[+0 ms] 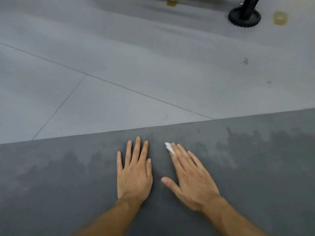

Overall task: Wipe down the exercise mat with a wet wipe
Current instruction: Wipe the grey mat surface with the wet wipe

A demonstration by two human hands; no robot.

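A dark grey exercise mat (68,193) fills the lower half of the view, with darker wet streaks across it below a drier strip along its far edge. My left hand (134,169) lies flat on the mat with fingers straight. Just to its right, my right hand (189,176) presses a small white wet wipe (169,147) onto the mat under straight fingers. Only a corner of the wipe shows past the fingertips.
Grey tiled floor (119,65) stretches beyond the mat's far edge. A black stand with a round toothed foot (244,17) stands at the top right. Yellowish marks (279,17) and a small bit of debris (244,61) lie on the floor nearby.
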